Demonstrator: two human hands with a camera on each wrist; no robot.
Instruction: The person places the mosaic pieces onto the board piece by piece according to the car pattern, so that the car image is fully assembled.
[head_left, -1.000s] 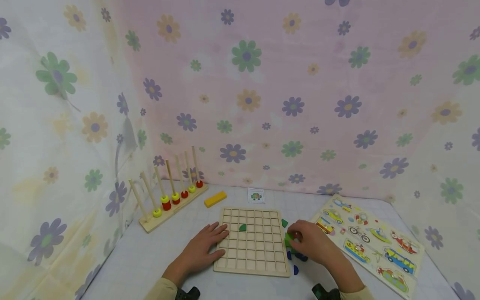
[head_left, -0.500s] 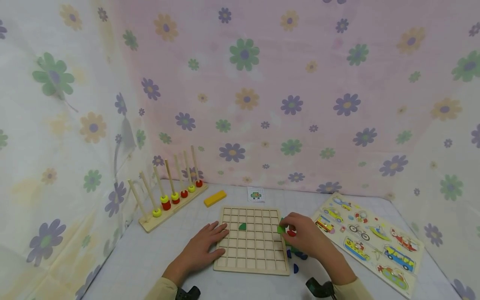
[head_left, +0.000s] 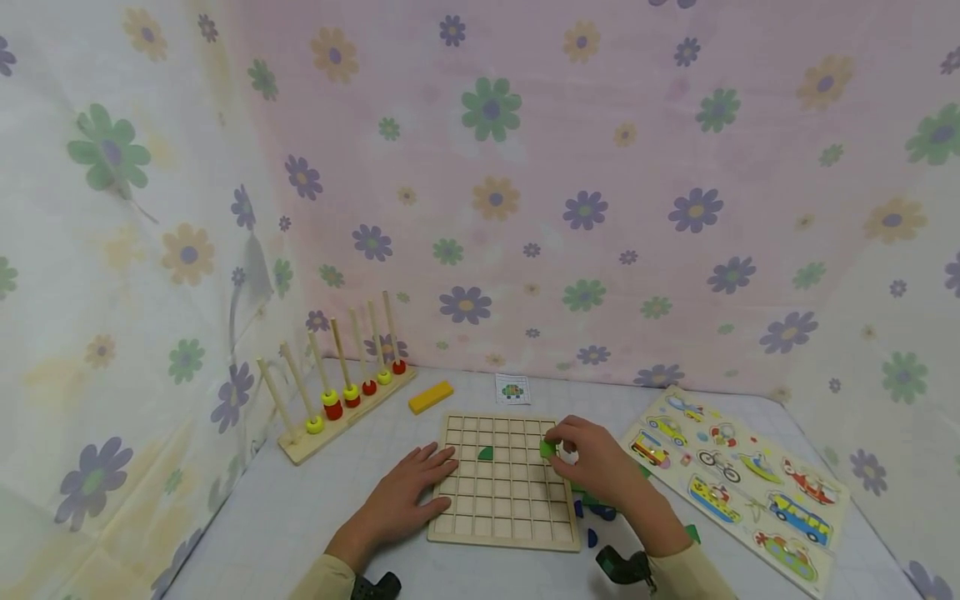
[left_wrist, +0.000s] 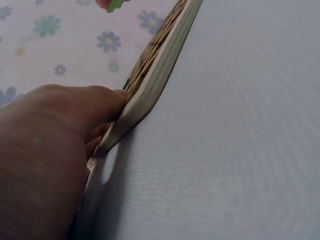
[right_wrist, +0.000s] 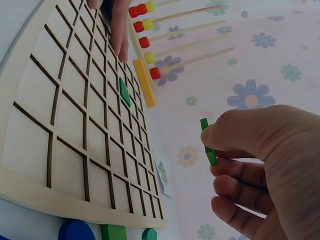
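A wooden grid board (head_left: 504,546) lies in front of me in the head view. My left hand (head_left: 397,500) rests on its left edge, fingers extended over the rim; the left wrist view has the thumb (left_wrist: 102,102) against the board's side. Above the board's right part, my right hand (head_left: 600,468) pinches a small flat green block (right_wrist: 208,145) between thumb and index finger. One dark green quarter-round piece (head_left: 486,454) sits in a cell of the upper left area. Loose blue pieces (head_left: 592,538) and green ones lie right of the board, partly hidden under the right hand.
At the left stands a wooden peg rack (head_left: 300,452) with red and yellow beads. Behind the board lie a yellow bar (head_left: 431,397) and a small picture card (head_left: 513,390). A vehicle puzzle board (head_left: 738,492) lies at the right. Flowered cloth (head_left: 525,167) hangs behind.
My right hand has lifted the green block from the loose pieces and carried it left, over the board's right part. The left hand stays in place.
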